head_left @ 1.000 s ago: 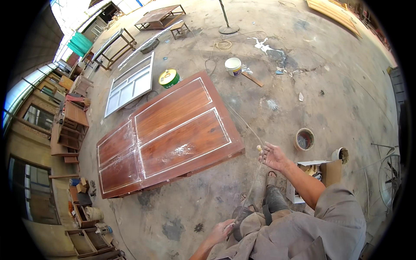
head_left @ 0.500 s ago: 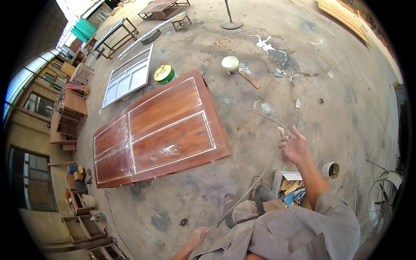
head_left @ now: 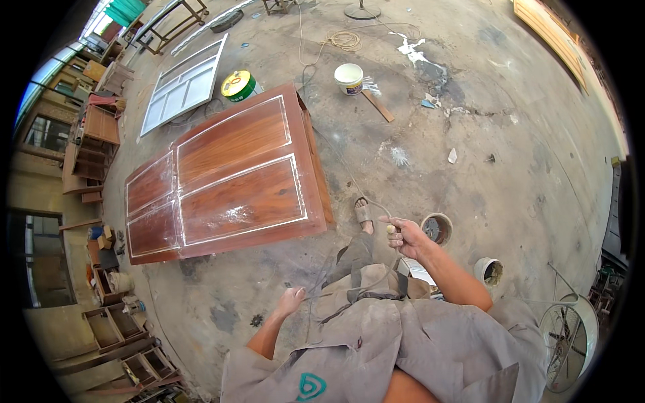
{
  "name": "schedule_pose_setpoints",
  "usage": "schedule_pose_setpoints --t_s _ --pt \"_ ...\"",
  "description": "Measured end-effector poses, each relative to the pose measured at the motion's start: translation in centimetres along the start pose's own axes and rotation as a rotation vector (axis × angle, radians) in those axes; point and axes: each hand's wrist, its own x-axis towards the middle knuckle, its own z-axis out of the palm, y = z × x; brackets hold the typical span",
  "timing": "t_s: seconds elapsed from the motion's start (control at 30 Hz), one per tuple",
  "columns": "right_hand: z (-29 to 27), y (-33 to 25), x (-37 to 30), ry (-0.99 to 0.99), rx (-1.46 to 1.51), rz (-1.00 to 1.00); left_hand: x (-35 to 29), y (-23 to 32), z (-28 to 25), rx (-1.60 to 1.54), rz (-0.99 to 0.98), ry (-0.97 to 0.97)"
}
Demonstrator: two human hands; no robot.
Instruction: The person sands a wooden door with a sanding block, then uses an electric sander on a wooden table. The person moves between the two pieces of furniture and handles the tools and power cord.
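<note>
My right hand (head_left: 405, 236) is closed on a thin grey cable (head_left: 373, 203), index finger stretched forward and something yellow on one finger. From there the cable runs up toward the reddish-brown panelled wooden piece (head_left: 242, 178), which lies flat at my left with white lines around its panels. Its other part sags across my front to my left hand (head_left: 291, 300), which is closed on it. The front foot, in a sandal (head_left: 363, 209), is by the cable. A whitish smear marks the near panel.
Beyond the wooden piece are a yellow-green can (head_left: 240, 86) and a pale frame (head_left: 183, 84). A white bucket (head_left: 349, 78) and wood strip (head_left: 377, 106) lie ahead. Two buckets (head_left: 437, 229) (head_left: 488, 271) and a fan (head_left: 568, 341) stand at my right. Coiled hose (head_left: 345, 41) lies farther off.
I have stepped forward, one foot now ahead. My right hand, spread before, has closed on the cable and come lower and left; my left hand has risen with the cable.
</note>
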Motion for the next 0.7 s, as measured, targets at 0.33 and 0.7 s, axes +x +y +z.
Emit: schedule_pose_setpoints --t_s 0.33,0.7 --pt "1.3 -7.4 9.2 0.037 -0.101 0.082 24.6 22.5 -7.1 -1.013 -0.357 -0.031" --pt "7.1 -23.6 15.9 -0.144 -0.568 0.186 47.6 35.4 -13.8 -0.973 -0.297 -0.035"
